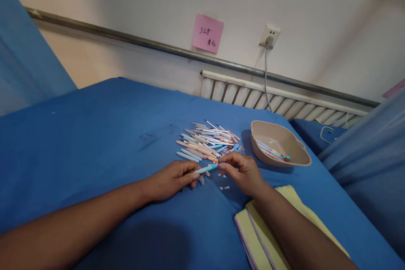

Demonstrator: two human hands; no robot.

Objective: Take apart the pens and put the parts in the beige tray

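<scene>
A light blue pen point(206, 169) is held between my two hands over the blue cloth. My left hand point(175, 179) is closed around its left part, thumb on top. The fingertips of my right hand point(242, 171) pinch at its right end; they partly hide what sits there. Just beyond lies a loose pile of pens and pen parts point(202, 139), with pale blue, peach, grey and white barrels and thin refills. Several small white pieces point(224, 187) are scattered on the cloth below my right hand.
A beige plastic basin point(300, 158) with a few pens point(268, 149) in it stands right of the pile. A folded yellow-green towel point(259, 232) lies under my right forearm. Behind are a radiator point(240, 93), a metal rail point(142, 42) and a plugged-in socket point(270, 36). Blue curtains hang either side.
</scene>
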